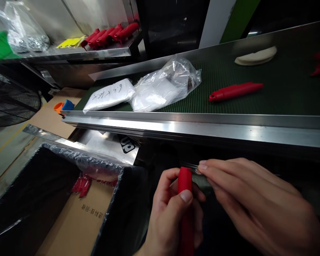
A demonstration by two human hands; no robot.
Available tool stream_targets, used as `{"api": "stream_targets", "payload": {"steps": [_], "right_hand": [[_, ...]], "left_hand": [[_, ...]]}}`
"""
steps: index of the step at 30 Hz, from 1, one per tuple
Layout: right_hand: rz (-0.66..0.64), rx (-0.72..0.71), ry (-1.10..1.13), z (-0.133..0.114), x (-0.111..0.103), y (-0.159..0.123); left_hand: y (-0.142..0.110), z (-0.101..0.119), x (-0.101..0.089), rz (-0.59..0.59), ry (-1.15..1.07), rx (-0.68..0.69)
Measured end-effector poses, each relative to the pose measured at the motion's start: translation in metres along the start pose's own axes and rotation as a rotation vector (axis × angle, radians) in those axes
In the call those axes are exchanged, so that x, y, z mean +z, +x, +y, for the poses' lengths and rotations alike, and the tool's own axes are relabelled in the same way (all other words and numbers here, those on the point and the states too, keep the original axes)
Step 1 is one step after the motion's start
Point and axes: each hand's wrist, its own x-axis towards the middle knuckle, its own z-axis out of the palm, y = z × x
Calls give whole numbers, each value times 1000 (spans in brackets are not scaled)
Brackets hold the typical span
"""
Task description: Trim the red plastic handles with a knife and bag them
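My left hand (pixel 170 213) is wrapped round a long red plastic part (pixel 186 179), held upright with the thumb pressed on its front. Beside the part's top end, my right hand (pixel 250 195) pinches a thin, shiny metal tool (pixel 194 168) between thumb and fingertips. The tool's narrow prongs or edges point left, close to the red part; whether they touch it I cannot tell. The part's lower end runs out of the picture. Above my hands, on the green conveyor belt (pixel 290 96), lies a similar red plastic part (pixel 236 91).
A metal rail (pixel 202 124) edges the belt. On it lie plastic-wrapped white packs (pixel 109 95), a clear bag (pixel 165 87) and a cream-coloured curved piece (pixel 256 56). A lined box (pixel 69 227) with red pieces stands lower left. Several red parts (pixel 109 35) rest on a shelf.
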Motion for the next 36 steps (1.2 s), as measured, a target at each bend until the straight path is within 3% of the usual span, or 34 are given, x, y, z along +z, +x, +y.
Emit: {"api": "stream_targets", "payload": {"steps": [23, 36], "right_hand": [[-25, -15, -42, -2, -1, 1], [-73, -56, -71, -6, -2, -5]], "left_hand": [[-2, -2, 2, 39, 4, -17], [-2, 6, 8, 171, 61, -86]]}}
